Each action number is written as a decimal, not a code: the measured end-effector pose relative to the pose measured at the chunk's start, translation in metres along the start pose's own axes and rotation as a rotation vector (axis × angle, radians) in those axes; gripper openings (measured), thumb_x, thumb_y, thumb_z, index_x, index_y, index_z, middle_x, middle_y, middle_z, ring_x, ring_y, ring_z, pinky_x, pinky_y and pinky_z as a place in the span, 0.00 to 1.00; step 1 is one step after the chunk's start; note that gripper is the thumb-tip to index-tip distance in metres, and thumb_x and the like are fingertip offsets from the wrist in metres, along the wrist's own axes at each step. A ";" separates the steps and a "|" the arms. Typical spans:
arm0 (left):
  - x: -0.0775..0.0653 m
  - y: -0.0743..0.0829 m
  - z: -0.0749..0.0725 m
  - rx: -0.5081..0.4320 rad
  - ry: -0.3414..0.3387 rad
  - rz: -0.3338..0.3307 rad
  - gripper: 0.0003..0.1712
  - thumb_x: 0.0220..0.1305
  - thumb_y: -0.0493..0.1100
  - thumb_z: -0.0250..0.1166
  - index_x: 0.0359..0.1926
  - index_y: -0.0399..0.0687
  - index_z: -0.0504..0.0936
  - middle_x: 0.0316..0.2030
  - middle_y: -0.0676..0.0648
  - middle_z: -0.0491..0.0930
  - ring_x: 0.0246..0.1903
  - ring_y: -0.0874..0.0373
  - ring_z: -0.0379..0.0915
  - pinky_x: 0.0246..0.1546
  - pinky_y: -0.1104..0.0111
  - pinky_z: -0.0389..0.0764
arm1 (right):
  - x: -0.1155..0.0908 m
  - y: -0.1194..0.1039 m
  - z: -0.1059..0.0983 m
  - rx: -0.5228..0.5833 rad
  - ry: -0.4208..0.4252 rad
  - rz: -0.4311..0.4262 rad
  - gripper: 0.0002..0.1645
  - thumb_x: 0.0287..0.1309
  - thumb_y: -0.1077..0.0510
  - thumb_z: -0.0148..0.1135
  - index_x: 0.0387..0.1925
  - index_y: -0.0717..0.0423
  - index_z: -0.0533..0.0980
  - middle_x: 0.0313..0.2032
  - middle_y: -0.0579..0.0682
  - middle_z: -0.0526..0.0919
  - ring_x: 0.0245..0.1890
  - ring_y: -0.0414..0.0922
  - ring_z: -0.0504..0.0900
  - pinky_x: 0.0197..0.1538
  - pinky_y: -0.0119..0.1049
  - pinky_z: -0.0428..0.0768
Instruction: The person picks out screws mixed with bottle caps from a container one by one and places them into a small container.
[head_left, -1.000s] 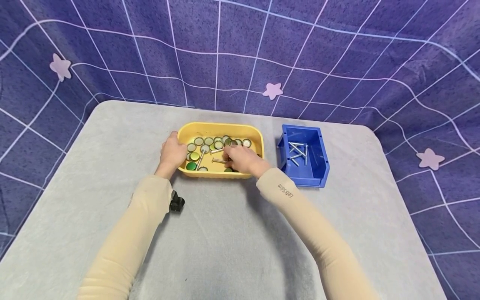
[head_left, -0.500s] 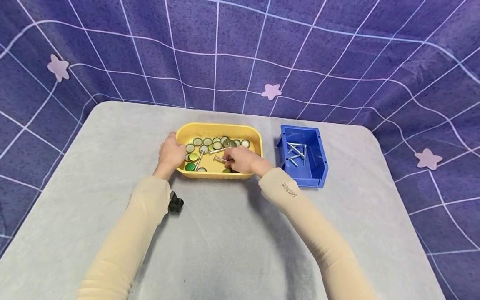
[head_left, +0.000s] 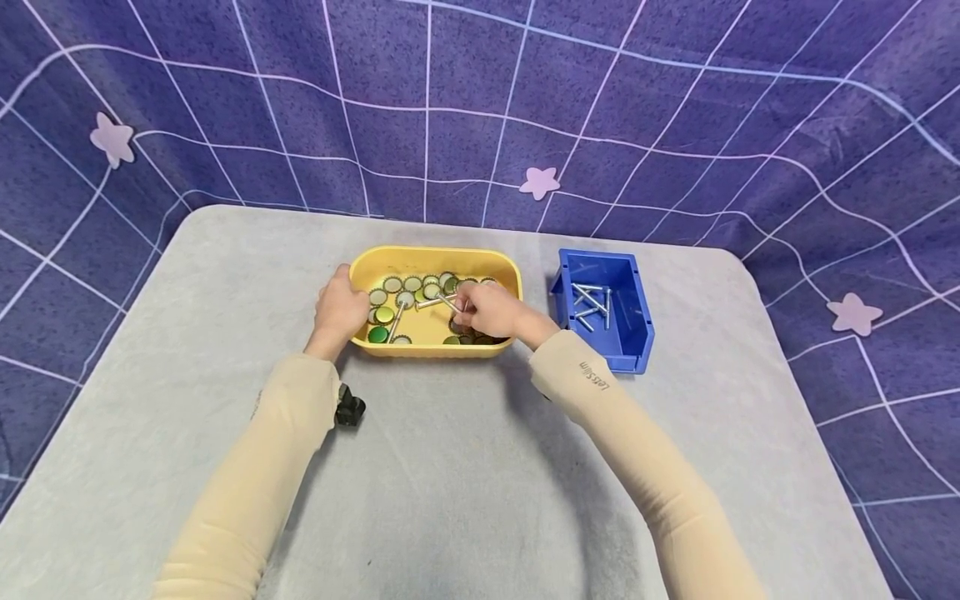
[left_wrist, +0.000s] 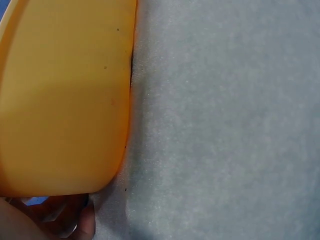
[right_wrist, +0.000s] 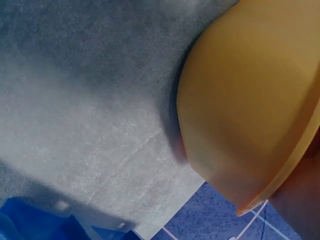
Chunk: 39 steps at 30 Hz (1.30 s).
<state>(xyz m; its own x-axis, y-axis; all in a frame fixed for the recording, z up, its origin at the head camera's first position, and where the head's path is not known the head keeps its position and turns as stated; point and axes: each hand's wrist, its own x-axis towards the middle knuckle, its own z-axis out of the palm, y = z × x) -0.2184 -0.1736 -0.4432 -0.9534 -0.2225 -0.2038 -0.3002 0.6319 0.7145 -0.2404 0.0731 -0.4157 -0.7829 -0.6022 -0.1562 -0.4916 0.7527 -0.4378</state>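
Pinching a silver bolt (head_left: 450, 303) by its end, as far as the head view shows, my right hand (head_left: 491, 310) sits over the right half of the yellow tub (head_left: 435, 352), thumb and finger nearly together. My left hand (head_left: 339, 312) grips the tub's left end. Bottle caps (head_left: 392, 284) lie inside with two more bolts, and the blue bin (head_left: 603, 265), holding several similar bolts, stands to the right on the worktop (head_left: 450, 467). I judge the step in hand to be picking a bolt from among the caps; the next move seems to call for lifting it clear of the rim without dragging a cap along, probably towards the bin.

From my left wrist, the tub's outer wall shows, with my bent fingers (left_wrist: 86, 220) at its end; a steady hold there should help.

From my right wrist, the tub wall hides my fingertips, so I cannot tell the pinch there; a blue edge shows low in the corner.
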 end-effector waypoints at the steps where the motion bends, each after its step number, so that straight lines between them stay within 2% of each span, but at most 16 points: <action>1: 0.000 0.000 0.000 0.001 0.000 0.000 0.32 0.65 0.36 0.45 0.71 0.41 0.59 0.61 0.32 0.72 0.55 0.36 0.72 0.58 0.45 0.74 | 0.000 0.000 -0.001 0.007 0.000 0.001 0.06 0.64 0.55 0.62 0.37 0.54 0.75 0.36 0.49 0.85 0.37 0.44 0.79 0.48 0.37 0.76; 5: 0.000 0.000 -0.001 0.000 -0.002 -0.001 0.32 0.66 0.36 0.45 0.72 0.41 0.58 0.62 0.32 0.71 0.56 0.36 0.72 0.58 0.45 0.74 | -0.002 0.001 -0.002 0.042 -0.006 0.006 0.04 0.65 0.57 0.57 0.38 0.54 0.74 0.33 0.48 0.83 0.34 0.44 0.76 0.43 0.35 0.73; 12: -0.001 0.002 -0.001 0.002 -0.007 0.001 0.32 0.66 0.36 0.46 0.72 0.41 0.58 0.63 0.31 0.71 0.56 0.35 0.72 0.57 0.46 0.76 | -0.004 0.004 -0.003 0.112 -0.014 -0.014 0.09 0.68 0.62 0.50 0.45 0.58 0.75 0.31 0.49 0.87 0.37 0.43 0.83 0.43 0.31 0.75; 16: -0.001 0.003 0.000 0.006 0.002 0.008 0.32 0.65 0.35 0.46 0.71 0.40 0.59 0.62 0.31 0.72 0.56 0.35 0.72 0.59 0.45 0.74 | -0.005 0.004 -0.005 0.142 0.010 -0.031 0.07 0.67 0.64 0.53 0.43 0.59 0.76 0.30 0.50 0.87 0.34 0.42 0.83 0.39 0.29 0.75; 21: -0.001 0.003 -0.001 0.013 0.014 0.018 0.33 0.62 0.34 0.46 0.70 0.39 0.61 0.61 0.31 0.73 0.57 0.35 0.72 0.61 0.44 0.72 | -0.006 0.005 -0.005 0.154 0.019 -0.032 0.05 0.66 0.60 0.58 0.41 0.57 0.76 0.29 0.50 0.87 0.30 0.39 0.82 0.32 0.26 0.73; 26: -0.001 0.003 0.000 0.018 0.012 0.015 0.33 0.63 0.34 0.46 0.71 0.40 0.60 0.61 0.31 0.72 0.57 0.34 0.72 0.60 0.44 0.72 | -0.008 0.005 -0.006 0.175 0.021 -0.029 0.07 0.64 0.59 0.62 0.41 0.57 0.76 0.29 0.51 0.88 0.29 0.40 0.82 0.32 0.26 0.74; 33: 0.000 0.002 0.000 0.013 0.012 0.015 0.33 0.63 0.34 0.46 0.71 0.40 0.60 0.62 0.31 0.72 0.57 0.34 0.71 0.61 0.44 0.72 | -0.011 0.006 -0.009 0.248 0.023 -0.019 0.07 0.63 0.60 0.63 0.39 0.58 0.74 0.30 0.54 0.88 0.29 0.48 0.87 0.34 0.29 0.80; 36: 0.000 0.002 0.000 0.009 0.012 0.013 0.33 0.64 0.34 0.46 0.71 0.39 0.60 0.61 0.31 0.72 0.57 0.35 0.72 0.60 0.45 0.72 | -0.011 0.009 -0.010 0.261 0.057 -0.029 0.06 0.63 0.60 0.63 0.38 0.58 0.74 0.30 0.53 0.89 0.29 0.48 0.88 0.36 0.31 0.81; 39: 0.001 0.002 0.000 0.006 0.011 0.012 0.33 0.63 0.34 0.47 0.71 0.39 0.60 0.61 0.31 0.72 0.57 0.35 0.72 0.60 0.45 0.73 | -0.011 0.014 -0.011 0.236 0.120 -0.037 0.05 0.61 0.60 0.64 0.36 0.57 0.75 0.28 0.51 0.88 0.29 0.44 0.87 0.38 0.29 0.78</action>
<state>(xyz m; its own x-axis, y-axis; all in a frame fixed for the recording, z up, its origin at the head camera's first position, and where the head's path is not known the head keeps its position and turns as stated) -0.2198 -0.1725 -0.4425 -0.9564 -0.2236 -0.1879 -0.2894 0.6388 0.7129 -0.2428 0.0926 -0.4104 -0.8126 -0.5816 -0.0369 -0.4290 0.6398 -0.6376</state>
